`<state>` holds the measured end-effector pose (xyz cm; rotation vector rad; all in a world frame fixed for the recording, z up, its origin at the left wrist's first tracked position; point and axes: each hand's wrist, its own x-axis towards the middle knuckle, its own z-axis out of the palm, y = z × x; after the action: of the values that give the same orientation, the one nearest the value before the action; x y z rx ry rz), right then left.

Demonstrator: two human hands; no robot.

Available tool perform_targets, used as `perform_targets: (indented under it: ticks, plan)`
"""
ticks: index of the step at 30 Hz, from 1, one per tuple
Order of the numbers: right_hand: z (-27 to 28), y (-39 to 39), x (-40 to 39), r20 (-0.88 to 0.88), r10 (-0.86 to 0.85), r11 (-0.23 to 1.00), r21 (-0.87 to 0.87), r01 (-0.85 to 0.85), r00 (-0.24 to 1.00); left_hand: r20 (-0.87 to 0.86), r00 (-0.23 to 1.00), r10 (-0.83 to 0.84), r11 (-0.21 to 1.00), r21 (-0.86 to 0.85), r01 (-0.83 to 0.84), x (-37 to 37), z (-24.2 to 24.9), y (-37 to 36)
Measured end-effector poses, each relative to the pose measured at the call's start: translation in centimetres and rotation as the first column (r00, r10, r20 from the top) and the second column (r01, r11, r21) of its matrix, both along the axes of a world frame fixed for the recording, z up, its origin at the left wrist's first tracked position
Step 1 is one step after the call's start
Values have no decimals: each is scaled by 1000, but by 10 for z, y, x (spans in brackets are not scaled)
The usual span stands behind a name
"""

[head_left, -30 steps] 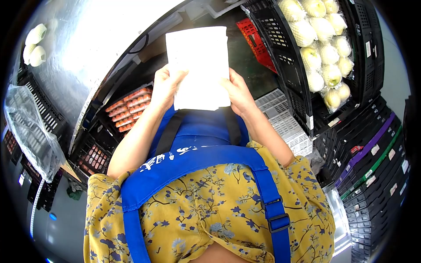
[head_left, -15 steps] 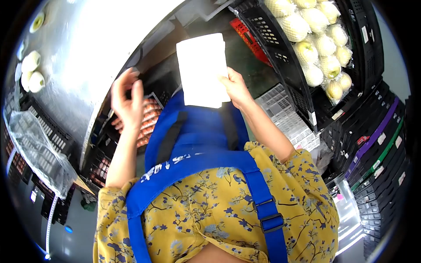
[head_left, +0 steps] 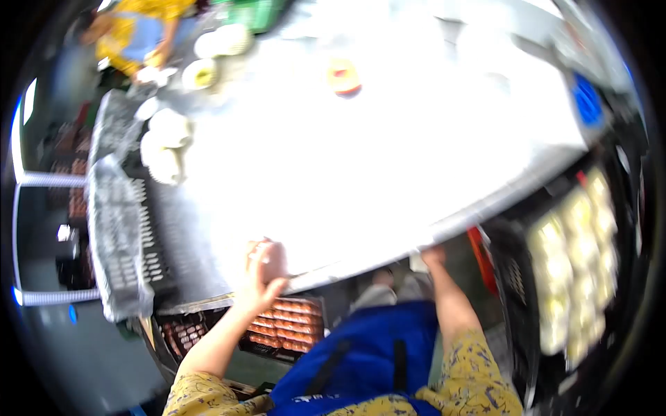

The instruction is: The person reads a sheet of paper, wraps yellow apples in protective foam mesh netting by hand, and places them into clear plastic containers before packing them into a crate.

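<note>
My left hand (head_left: 262, 274) is over the near edge of the shiny metal table (head_left: 312, 173), fingers apart and blurred, with no object visible in it. Below the table's front edge, my right hand (head_left: 433, 256) is closed on a white sheet (head_left: 417, 263), only a small part of which shows. Pale fruits in foam nets (head_left: 166, 135) lie on the table's left side. Near the far middle stands a small orange and white item (head_left: 344, 76), too blurred to name.
A black crate (head_left: 149, 236) with clear plastic over it is at the left. Netted fruits (head_left: 572, 256) fill a crate at the right. Packed reddish-brown items (head_left: 288, 324) sit under the table. Another person (head_left: 139, 35) is at the far left, near a green crate (head_left: 257, 14).
The view has swung up and over the table. The white sheet, earlier fully visible before my body, is now mostly hidden at my right hand. My left hand has come over the table edge.
</note>
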<state>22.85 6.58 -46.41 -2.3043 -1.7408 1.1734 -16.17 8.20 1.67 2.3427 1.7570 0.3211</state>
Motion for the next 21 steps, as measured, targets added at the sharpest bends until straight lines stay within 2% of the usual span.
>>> perform_targets:
  ticks: [1, 2, 6, 12, 14, 16, 18, 21]
  plan:
    - [0, 13, 8, 88, 15, 998, -67, -9, 996, -94, 995, -39, 999, 24, 41, -10, 2, 1]
    - [-7, 20, 21, 161, 19, 994, -112, -1, 987, -117, 993, -30, 999, 16, 32, -11, 5, 0]
    - [-34, 66, 49, 340, 6, 989, -143, 45, 940, -74, 997, -7, 1000, 15, 8, -33, -3, -11]
    - [-50, 100, 74, 438, -15, 985, -148, 88, 899, -44, 998, 37, 999, -14, -37, -37, -5, -8]
    - [-33, 97, 80, 438, -40, 990, -106, 96, 898, -32, 998, 55, 998, -33, -56, -35, 3, -10]
    - [-17, 76, 72, 398, -78, 996, -10, 90, 914, -7, 999, 44, 998, -36, -44, -35, 5, -10]
    - [20, 26, 27, 287, -85, 995, 71, 67, 954, 4, 1000, 30, 999, -27, -30, -36, 7, -12]
    - [113, -33, -64, -24, 25, 998, 65, -24, 999, 6, 1000, 10, 1000, -1, -10, -37, 7, -15]
